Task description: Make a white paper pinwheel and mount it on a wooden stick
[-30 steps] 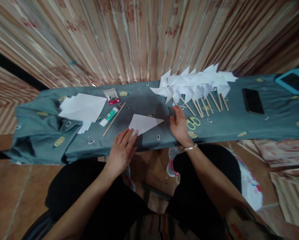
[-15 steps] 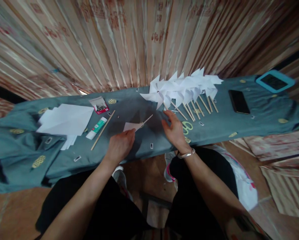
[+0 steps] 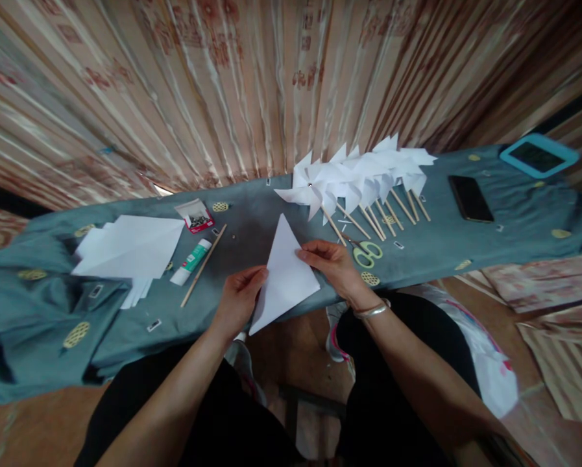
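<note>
I hold the white folded paper triangle (image 3: 285,275) at frame centre, lifted off the teal-clothed desk (image 3: 252,214), my left hand (image 3: 238,298) and right hand (image 3: 332,263) each pinching an edge to keep it taut.

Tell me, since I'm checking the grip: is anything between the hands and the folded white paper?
Nothing visible. The left hand and right hand pinch the folded white paper directly at opposite edges, lifted over the cloth-covered table.

folded paper triangle (image 3: 285,275) between both hands
</note>
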The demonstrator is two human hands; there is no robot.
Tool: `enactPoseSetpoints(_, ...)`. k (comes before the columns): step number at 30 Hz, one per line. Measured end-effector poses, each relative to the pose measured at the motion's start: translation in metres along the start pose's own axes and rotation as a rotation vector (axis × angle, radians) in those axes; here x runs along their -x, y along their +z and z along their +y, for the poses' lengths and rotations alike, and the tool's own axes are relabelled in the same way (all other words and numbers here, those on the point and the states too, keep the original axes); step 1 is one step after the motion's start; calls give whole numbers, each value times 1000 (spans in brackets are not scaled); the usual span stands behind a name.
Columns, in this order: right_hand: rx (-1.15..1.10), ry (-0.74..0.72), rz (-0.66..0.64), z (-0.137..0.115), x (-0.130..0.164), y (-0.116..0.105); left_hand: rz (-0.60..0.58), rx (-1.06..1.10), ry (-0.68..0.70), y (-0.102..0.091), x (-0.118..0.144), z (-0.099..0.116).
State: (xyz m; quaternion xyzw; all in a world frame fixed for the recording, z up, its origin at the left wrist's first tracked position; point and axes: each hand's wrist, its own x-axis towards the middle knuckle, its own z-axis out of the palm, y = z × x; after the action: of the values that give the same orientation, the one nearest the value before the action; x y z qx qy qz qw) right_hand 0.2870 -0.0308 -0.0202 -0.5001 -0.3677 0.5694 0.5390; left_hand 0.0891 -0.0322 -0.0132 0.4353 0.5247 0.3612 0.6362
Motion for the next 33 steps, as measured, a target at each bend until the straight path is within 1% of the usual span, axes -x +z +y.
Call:
enactPoseSetpoints(2,23,-5,-8,1,1,1,-15,45,-28,1,2,2)
enactPoseSetpoints(5,86,27,-82,2,5,4,-41,96,-24,3,2,7)
enactPoseSetpoints(9,145,44,-130,1,11,6,-83,60,-102,8,1,6)
enactPoseSetpoints(12,129,59,-115,2,12,3,-103,77,-131,12,-1,2)
enactPoseSetpoints(14,113,78,-109,2,12,1,-107,109,-115,14,-4,1)
enactPoseSetpoints(19,100,90,-124,5,12,-4,-66,140,-66,17,-10,-1)
enactPoseSetpoints(23,86,55,-110,1,9,-7,-115,167,-95,19,-10,-1)
enactPoseSetpoints(28,49,52,-105,-3,6,-8,-155,92,-172,26,-5,0)
enactPoseSetpoints(33,-8,58,-76,2,3,-1,-225,-15,-206,31,-1,-2)
